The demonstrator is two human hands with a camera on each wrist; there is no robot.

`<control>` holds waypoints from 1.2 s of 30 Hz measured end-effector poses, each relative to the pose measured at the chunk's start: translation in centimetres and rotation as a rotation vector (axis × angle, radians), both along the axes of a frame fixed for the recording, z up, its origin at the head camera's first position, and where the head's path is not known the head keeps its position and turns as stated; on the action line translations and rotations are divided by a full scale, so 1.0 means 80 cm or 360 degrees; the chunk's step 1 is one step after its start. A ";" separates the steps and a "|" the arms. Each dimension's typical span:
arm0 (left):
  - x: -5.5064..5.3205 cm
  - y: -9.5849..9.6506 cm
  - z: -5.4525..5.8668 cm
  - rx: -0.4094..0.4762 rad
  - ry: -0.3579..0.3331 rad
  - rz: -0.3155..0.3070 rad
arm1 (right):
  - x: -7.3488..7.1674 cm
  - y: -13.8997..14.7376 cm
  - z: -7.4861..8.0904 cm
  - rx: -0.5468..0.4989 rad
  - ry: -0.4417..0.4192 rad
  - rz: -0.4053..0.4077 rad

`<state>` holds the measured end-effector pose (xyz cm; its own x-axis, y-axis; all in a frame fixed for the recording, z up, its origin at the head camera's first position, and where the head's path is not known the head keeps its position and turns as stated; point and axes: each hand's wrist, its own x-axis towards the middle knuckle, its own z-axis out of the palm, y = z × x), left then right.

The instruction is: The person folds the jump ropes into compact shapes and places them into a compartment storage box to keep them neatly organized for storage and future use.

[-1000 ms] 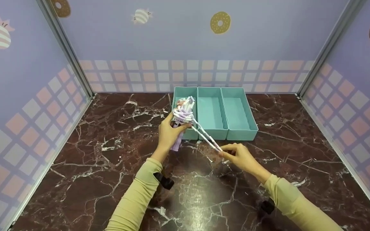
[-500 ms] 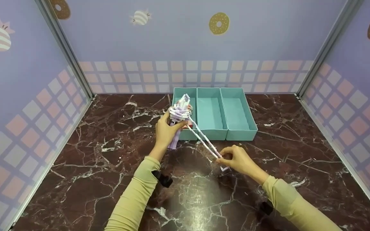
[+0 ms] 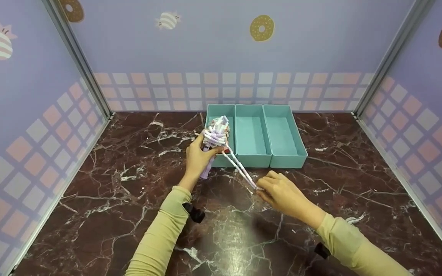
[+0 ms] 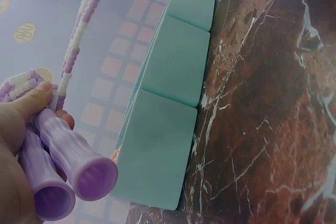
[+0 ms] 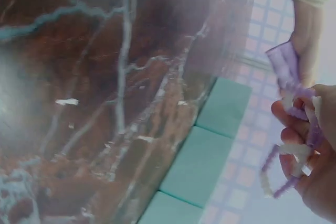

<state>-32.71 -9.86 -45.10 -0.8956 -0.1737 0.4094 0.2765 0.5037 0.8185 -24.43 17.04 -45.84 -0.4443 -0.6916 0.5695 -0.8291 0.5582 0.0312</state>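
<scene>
A beaded jump rope [image 3: 216,135] in white and purple is wound into a bundle, with my left hand [image 3: 197,160] gripping it over the left bin's front. Two purple handles [image 4: 79,153] hang from that grip, their hollow ends showing in the left wrist view. From the bundle a doubled length of rope runs down to my right hand [image 3: 285,196], whose curled fingers hold its end. In the right wrist view, a small loop of beads [image 5: 264,183] sticks out from the right hand's fingers. The palm side of the left hand is hidden in the head view.
Three teal bins stand side by side at the back: a left bin [image 3: 225,162], a middle bin [image 3: 252,134] and a right bin [image 3: 284,136]. Orange and red things in the left bin are mostly hidden. Patterned walls enclose the dark marbled table [image 3: 129,214].
My right hand has turned over and come slightly left, its fingers now covering the rope end that hung below them. The left hand and bundle have shifted a little left.
</scene>
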 end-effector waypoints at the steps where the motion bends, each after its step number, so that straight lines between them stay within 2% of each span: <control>1: -0.001 0.001 -0.001 -0.0023 0.0002 -0.0013 | 0.000 0.000 0.003 0.0038 0.0093 0.0011; 5: -0.001 0.003 -0.005 -0.0124 0.0001 -0.0070 | 0.002 0.001 0.017 0.0185 0.0426 0.0021; 8: 0.001 0.004 -0.009 -0.0158 -0.0001 -0.0117 | 0.005 0.004 0.029 0.0278 0.0591 0.0026; 13: 0.006 0.007 -0.015 -0.0283 0.0017 -0.0304 | 0.010 0.012 0.056 0.0451 0.0758 0.0073; 17: 0.015 0.015 -0.014 -0.0477 0.0013 -0.0420 | 0.011 0.018 0.079 0.0529 0.0849 0.0097; 22: 0.026 0.032 -0.013 -0.0867 -0.0019 -0.0479 | 0.009 0.013 0.106 0.0657 0.0890 0.0102; 24: 0.031 0.040 -0.012 -0.1032 0.0018 -0.0497 | 0.007 0.009 0.117 0.0709 0.0899 0.0086; 27: 0.041 0.052 -0.013 -0.1199 0.0090 -0.0563 | -0.001 0.005 0.128 0.0731 0.0904 0.0070; 30: 0.053 0.062 -0.018 -0.1338 0.0191 -0.0695 | -0.015 0.003 0.132 0.0706 0.0881 0.0085; 33: 0.064 0.069 -0.024 -0.1439 0.0305 -0.0808 | -0.035 0.005 0.128 0.0648 0.0791 0.0093; 36: 0.075 0.073 -0.028 -0.1507 0.0429 -0.0829 | -0.055 0.011 0.118 0.0552 0.0652 0.0079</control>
